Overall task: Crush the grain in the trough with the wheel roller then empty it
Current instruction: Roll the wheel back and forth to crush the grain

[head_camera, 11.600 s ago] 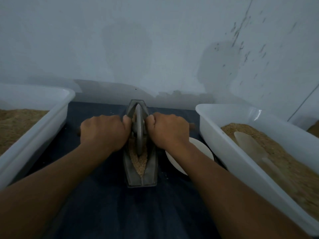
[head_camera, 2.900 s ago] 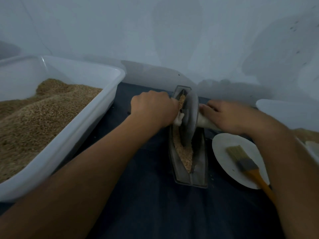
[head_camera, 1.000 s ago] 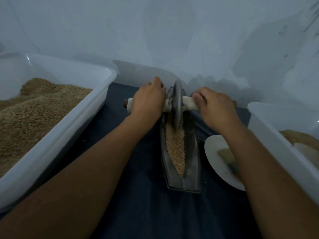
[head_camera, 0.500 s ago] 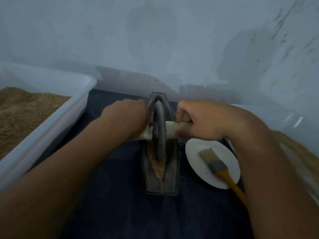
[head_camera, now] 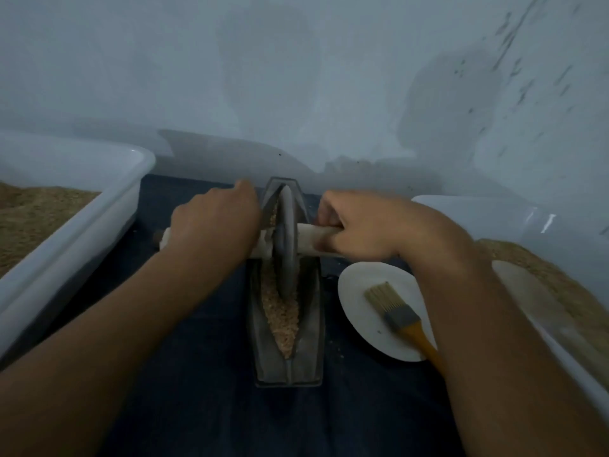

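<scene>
Over the grain-filled trough (head_camera: 288, 351) — left hand (head_camera: 214, 225) and right hand (head_camera: 359, 229) each grip the axle of the upright wheel roller (head_camera: 286, 245); brush (head_camera: 400, 313) on plate (head_camera: 362, 321).

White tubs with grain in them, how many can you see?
2. One white tub sits left of the trough; the other tub sits on the right, partly hidden behind the right arm.

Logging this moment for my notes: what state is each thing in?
trough: flat on the cloth, holding grain
wheel roller: upright in the trough
left hand: grips the axle
right hand: grips the axle
brush: lying on the plate
</scene>
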`<state>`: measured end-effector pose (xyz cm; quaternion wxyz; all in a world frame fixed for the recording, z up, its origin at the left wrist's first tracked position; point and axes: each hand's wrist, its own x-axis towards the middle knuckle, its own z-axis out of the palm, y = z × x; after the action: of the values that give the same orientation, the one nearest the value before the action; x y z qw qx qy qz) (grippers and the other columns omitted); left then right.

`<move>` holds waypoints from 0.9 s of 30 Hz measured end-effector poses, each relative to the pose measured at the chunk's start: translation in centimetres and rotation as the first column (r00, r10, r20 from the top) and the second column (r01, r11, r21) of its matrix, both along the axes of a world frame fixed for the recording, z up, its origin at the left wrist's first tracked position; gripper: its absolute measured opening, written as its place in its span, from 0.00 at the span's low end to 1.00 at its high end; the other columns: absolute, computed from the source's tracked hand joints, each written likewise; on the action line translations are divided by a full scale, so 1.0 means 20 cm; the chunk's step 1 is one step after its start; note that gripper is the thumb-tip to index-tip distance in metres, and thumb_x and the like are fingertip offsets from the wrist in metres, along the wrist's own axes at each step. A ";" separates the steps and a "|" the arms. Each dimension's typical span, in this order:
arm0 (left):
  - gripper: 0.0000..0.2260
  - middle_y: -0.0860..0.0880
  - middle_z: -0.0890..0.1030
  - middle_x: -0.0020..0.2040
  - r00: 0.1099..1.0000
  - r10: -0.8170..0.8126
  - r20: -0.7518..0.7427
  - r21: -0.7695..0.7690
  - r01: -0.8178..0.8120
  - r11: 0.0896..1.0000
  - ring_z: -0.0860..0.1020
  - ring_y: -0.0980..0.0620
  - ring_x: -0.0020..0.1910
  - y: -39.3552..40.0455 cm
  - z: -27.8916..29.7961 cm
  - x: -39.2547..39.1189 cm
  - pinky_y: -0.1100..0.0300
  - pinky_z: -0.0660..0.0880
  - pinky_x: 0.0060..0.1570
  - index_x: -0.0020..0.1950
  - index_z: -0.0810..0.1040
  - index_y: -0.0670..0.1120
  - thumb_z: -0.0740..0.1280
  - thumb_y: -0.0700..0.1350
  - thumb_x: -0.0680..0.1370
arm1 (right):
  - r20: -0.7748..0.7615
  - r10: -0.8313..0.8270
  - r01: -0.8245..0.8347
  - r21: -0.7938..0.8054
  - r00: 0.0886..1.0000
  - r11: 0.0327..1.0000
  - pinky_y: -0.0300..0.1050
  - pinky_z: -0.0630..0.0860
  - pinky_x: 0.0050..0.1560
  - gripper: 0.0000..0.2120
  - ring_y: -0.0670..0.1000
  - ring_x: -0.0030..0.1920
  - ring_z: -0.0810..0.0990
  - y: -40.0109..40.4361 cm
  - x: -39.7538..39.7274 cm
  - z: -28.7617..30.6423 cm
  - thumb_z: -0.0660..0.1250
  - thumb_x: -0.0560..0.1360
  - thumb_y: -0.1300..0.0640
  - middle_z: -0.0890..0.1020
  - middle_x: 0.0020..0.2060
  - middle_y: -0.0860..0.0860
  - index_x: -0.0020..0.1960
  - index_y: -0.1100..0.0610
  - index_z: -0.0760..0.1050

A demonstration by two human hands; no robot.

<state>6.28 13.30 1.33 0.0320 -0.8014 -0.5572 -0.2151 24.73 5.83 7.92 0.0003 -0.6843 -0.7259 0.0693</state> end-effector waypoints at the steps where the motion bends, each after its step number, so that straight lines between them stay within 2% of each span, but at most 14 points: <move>1: 0.03 0.46 0.70 0.37 0.997 -0.004 0.074 0.012 0.003 1.000 0.67 0.47 0.32 0.02 -0.02 0.00 0.52 0.63 0.33 0.49 0.68 0.46 0.58 0.42 0.82 | -0.023 -0.014 0.014 0.018 1.000 1.000 0.44 0.69 0.37 0.08 0.46 0.43 0.76 0.02 0.01 -0.02 0.66 0.78 0.47 0.79 0.48 0.48 0.54 0.49 0.73; 3: 0.04 0.45 0.75 0.40 0.972 -0.062 0.225 0.054 0.051 0.997 0.71 0.45 0.36 0.06 -0.04 0.01 0.51 0.66 0.35 0.50 0.69 0.47 0.57 0.44 0.83 | -0.074 -0.034 0.038 0.057 0.997 0.998 0.45 0.68 0.39 0.08 0.49 0.46 0.76 0.06 0.03 -0.06 0.63 0.80 0.48 0.80 0.52 0.50 0.56 0.49 0.73; 5: 0.01 0.46 0.78 0.41 0.942 -0.182 0.282 0.180 0.134 0.974 0.72 0.48 0.37 0.08 -0.06 0.02 0.52 0.66 0.35 0.52 0.70 0.48 0.60 0.44 0.82 | -0.130 -0.049 0.062 0.100 0.990 0.993 0.46 0.67 0.42 0.11 0.50 0.49 0.75 0.10 0.05 -0.10 0.60 0.82 0.49 0.80 0.56 0.51 0.61 0.50 0.74; 7: 0.03 0.47 0.78 0.42 0.922 -0.276 0.272 0.293 0.194 0.936 0.71 0.49 0.38 0.08 -0.06 0.04 0.53 0.65 0.37 0.54 0.72 0.47 0.63 0.43 0.81 | -0.164 -0.060 0.085 0.153 0.985 0.984 0.47 0.69 0.44 0.13 0.52 0.50 0.74 0.13 0.07 -0.14 0.58 0.83 0.48 0.80 0.58 0.53 0.64 0.51 0.75; 9: 0.03 0.46 0.78 0.44 0.927 -0.297 0.228 0.356 0.205 0.912 0.73 0.45 0.41 0.08 -0.07 0.04 0.51 0.67 0.39 0.54 0.73 0.46 0.62 0.44 0.82 | -0.140 -0.072 0.100 0.207 0.988 0.973 0.51 0.75 0.49 0.15 0.55 0.52 0.77 0.16 0.09 -0.19 0.55 0.84 0.48 0.80 0.57 0.54 0.63 0.52 0.75; 11: 0.04 0.44 0.79 0.45 0.940 -0.296 0.171 0.371 0.216 0.903 0.74 0.42 0.43 0.08 -0.07 0.04 0.48 0.69 0.42 0.53 0.74 0.45 0.62 0.45 0.82 | -0.114 -0.090 0.116 0.248 0.989 0.962 0.54 0.76 0.50 0.15 0.57 0.52 0.77 0.17 0.10 -0.24 0.53 0.85 0.49 0.80 0.55 0.55 0.60 0.53 0.74; 13: 0.05 0.43 0.79 0.47 0.936 -0.305 0.174 0.335 0.235 0.913 0.75 0.42 0.44 0.08 -0.06 0.05 0.48 0.70 0.43 0.54 0.74 0.45 0.62 0.46 0.82 | -0.085 -0.102 0.122 0.277 0.991 0.953 0.54 0.76 0.47 0.12 0.58 0.48 0.77 0.18 0.11 -0.26 0.52 0.84 0.50 0.80 0.50 0.55 0.52 0.54 0.71; 15: 0.06 0.44 0.80 0.47 0.931 -0.304 0.200 0.299 0.238 0.924 0.74 0.46 0.42 0.07 -0.04 0.05 0.51 0.68 0.40 0.55 0.73 0.46 0.61 0.47 0.82 | -0.062 -0.103 0.116 0.282 0.993 0.952 0.55 0.76 0.46 0.10 0.58 0.46 0.76 0.18 0.10 -0.26 0.53 0.84 0.51 0.79 0.46 0.55 0.49 0.53 0.69; 17: 0.05 0.45 0.80 0.46 0.942 -0.261 0.210 0.241 0.209 0.948 0.70 0.50 0.40 0.07 -0.02 0.03 0.54 0.64 0.39 0.53 0.72 0.48 0.60 0.48 0.81 | -0.050 -0.085 0.095 0.262 0.995 0.961 0.51 0.75 0.44 0.12 0.57 0.45 0.76 0.17 0.10 -0.23 0.52 0.84 0.51 0.78 0.45 0.54 0.48 0.54 0.70; 21: 0.05 0.46 0.80 0.46 0.978 -0.130 0.166 -0.003 0.132 0.991 0.74 0.46 0.41 0.05 0.02 -0.01 0.52 0.69 0.41 0.51 0.70 0.52 0.58 0.50 0.80 | -0.010 -0.035 0.036 0.151 0.999 0.988 0.46 0.66 0.37 0.15 0.53 0.43 0.76 0.10 0.08 -0.14 0.54 0.84 0.49 0.80 0.47 0.54 0.52 0.56 0.76; 25: 0.05 0.47 0.78 0.48 0.997 -0.065 0.044 -0.223 0.073 0.972 0.73 0.47 0.42 0.02 0.07 -0.02 0.53 0.69 0.41 0.50 0.72 0.52 0.58 0.51 0.80 | 0.085 0.026 -0.026 0.001 0.996 1.000 0.43 0.66 0.31 0.17 0.53 0.41 0.79 0.00 0.04 -0.02 0.60 0.81 0.48 0.82 0.45 0.56 0.53 0.61 0.80; 27: 0.06 0.48 0.78 0.48 0.996 -0.085 -0.021 -0.283 0.076 0.956 0.73 0.50 0.41 0.01 0.11 -0.03 0.54 0.69 0.42 0.50 0.73 0.52 0.59 0.51 0.80 | 0.106 0.057 -0.054 -0.025 0.993 0.998 0.40 0.64 0.27 0.17 0.51 0.34 0.75 -0.05 0.02 0.02 0.63 0.79 0.47 0.81 0.39 0.56 0.47 0.62 0.79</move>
<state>5.75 13.48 3.46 -0.0822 -0.8232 -0.5485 -0.1216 25.18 4.88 8.30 -0.0481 -0.6665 -0.7429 0.0408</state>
